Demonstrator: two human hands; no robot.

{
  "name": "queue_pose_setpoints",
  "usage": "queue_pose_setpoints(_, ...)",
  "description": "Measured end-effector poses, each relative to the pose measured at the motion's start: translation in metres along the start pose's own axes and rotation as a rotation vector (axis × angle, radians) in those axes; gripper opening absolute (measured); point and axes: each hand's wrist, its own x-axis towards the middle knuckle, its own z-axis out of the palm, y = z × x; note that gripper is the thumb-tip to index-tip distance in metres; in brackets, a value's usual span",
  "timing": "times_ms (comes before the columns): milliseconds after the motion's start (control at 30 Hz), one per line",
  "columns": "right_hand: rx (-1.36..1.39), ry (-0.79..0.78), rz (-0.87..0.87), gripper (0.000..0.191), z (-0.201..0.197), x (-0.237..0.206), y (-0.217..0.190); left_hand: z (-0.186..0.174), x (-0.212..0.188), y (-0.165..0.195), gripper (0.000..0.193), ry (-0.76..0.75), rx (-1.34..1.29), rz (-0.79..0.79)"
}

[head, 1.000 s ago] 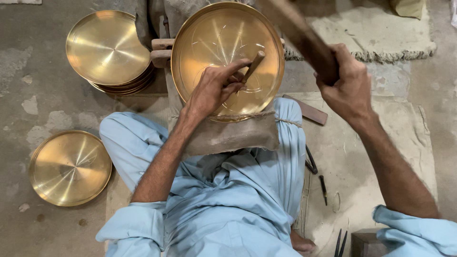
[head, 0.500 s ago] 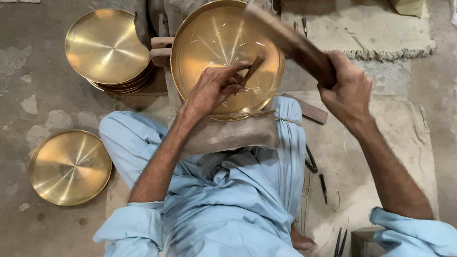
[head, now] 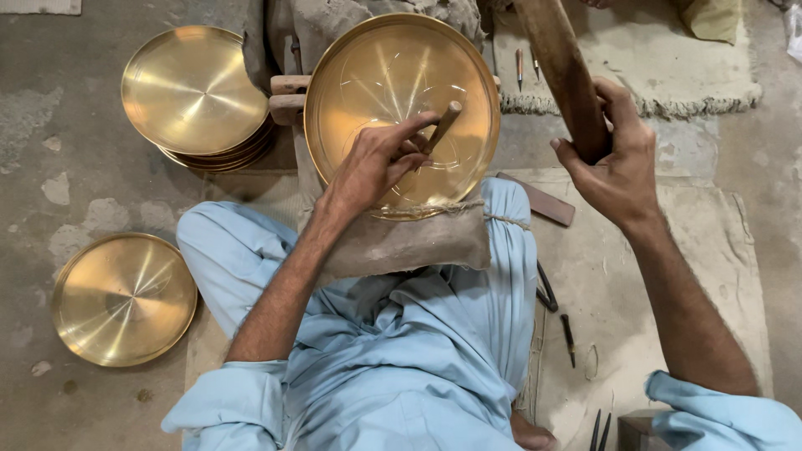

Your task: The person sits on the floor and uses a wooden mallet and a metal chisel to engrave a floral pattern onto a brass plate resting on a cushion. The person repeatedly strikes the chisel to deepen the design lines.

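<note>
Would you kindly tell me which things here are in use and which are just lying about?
In use: brass plate, small punch in left hand, wooden mallet in right hand.
Lying about: stacked plates, single plate, spare tools.

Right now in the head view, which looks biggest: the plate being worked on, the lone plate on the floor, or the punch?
1. Worked plate, though nearer the camera.
2. Lone floor plate.
3. Punch, smallest.

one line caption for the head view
Left hand holds a small punch on a round brass plate; right hand grips a wooden mallet handle.
</note>
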Motion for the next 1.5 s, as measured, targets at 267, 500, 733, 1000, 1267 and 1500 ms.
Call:
queue_pose_setpoints(267,-0.427,-0.261,-0.001,0.082,-0.008,0.003,-0.003,0.000,0.000,0.002,0.055,-0.047,-0.031,-0.087)
queue_pose_setpoints(500,-0.091,-0.197,0.144,0.089,0.001,-0.004,0.008,0.000,0.003,0.005,0.054,-0.072,-0.038,-0.095)
queue_pose_setpoints(733,-0.152,-0.125,0.108,0.077,0.011,-0.008,0.004,-0.002,0.004,0.009,0.053,-0.089,-0.018,-0.101)
queue_pose_setpoints(1000,0.201,-0.083,0.230,0.070,0.011,-0.011,-0.007,-0.005,0.002,0.012,0.054,-0.094,-0.015,-0.061)
queue_pose_setpoints(1267,-0.080,-0.027,0.105,0.062,0.013,-0.020,0.004,-0.005,0.002,0.011,0.056,-0.115,-0.016,-0.074)
queue_pose_setpoints(1500,-0.494,-0.252,0.029,0.083,0.010,-0.025,0.017,-0.003,0.003,0.013,0.055,-0.113,-0.003,-0.067)
